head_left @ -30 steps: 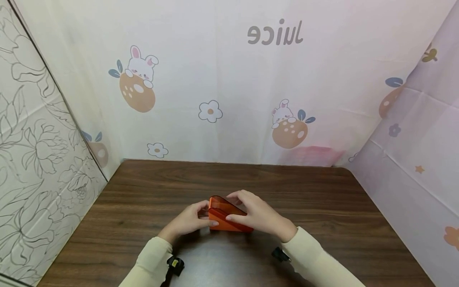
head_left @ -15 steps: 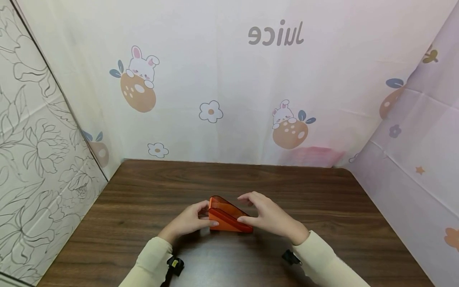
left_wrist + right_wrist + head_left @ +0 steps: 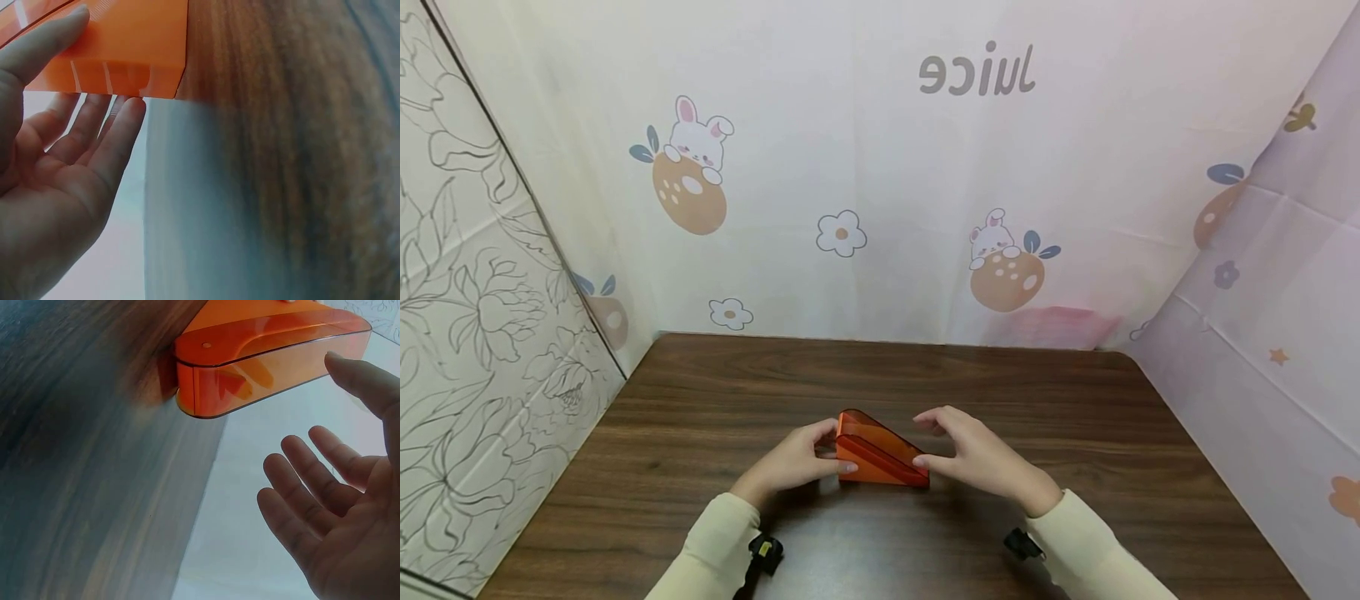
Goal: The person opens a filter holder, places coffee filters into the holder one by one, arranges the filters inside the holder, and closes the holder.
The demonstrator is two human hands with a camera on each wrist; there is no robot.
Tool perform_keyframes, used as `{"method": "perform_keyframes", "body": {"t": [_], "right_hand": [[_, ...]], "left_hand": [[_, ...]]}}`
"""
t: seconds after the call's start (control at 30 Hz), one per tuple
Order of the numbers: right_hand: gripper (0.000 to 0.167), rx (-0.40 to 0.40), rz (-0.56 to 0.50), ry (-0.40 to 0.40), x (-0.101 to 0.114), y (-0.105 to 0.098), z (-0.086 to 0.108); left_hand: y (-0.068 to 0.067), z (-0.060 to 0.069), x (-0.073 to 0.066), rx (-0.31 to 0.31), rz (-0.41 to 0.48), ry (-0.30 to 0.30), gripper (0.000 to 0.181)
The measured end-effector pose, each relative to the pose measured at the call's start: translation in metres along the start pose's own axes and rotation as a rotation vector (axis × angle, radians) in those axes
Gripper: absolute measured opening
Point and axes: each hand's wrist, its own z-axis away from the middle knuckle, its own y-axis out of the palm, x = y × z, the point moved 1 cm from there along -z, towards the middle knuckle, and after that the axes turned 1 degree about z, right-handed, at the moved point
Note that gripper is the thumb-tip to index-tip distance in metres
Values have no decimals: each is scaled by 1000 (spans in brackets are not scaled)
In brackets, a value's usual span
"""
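An orange, wedge-shaped plastic box (image 3: 876, 467) with a see-through lid stands on the wooden table, its tall end to the left and its top sloping down to the right. My left hand (image 3: 796, 460) holds the tall end, thumb on the near face. In the left wrist view, the fingers (image 3: 119, 140) reach the end face of the box (image 3: 134, 47). My right hand (image 3: 981, 462) is at the low end, fingers spread and relaxed. In the right wrist view its thumb overlaps the lid (image 3: 262, 347); whether it touches, I cannot tell.
The dark brown table (image 3: 715, 375) ends at a patterned curtain (image 3: 895, 183) behind. More hanging cloth closes off the left and right sides. Small black devices, one of them a wrist camera (image 3: 766, 554), sit at both sleeves.
My right hand has drawn back to the right, off the sloping lid, with its fingers loosened. The left hand and the box have stayed where they were.
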Motion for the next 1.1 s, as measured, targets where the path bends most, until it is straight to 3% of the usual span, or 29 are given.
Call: {"method": "perform_keyframes", "body": {"t": [0.6, 1.1], "right_hand": [[57, -4, 0, 31, -14, -4, 7], [49, -26, 45, 41, -25, -5, 9]], "left_hand": [[-12, 1, -12, 65, -154, -39, 34], [-31, 13, -18, 49, -312, -32, 46]]}}
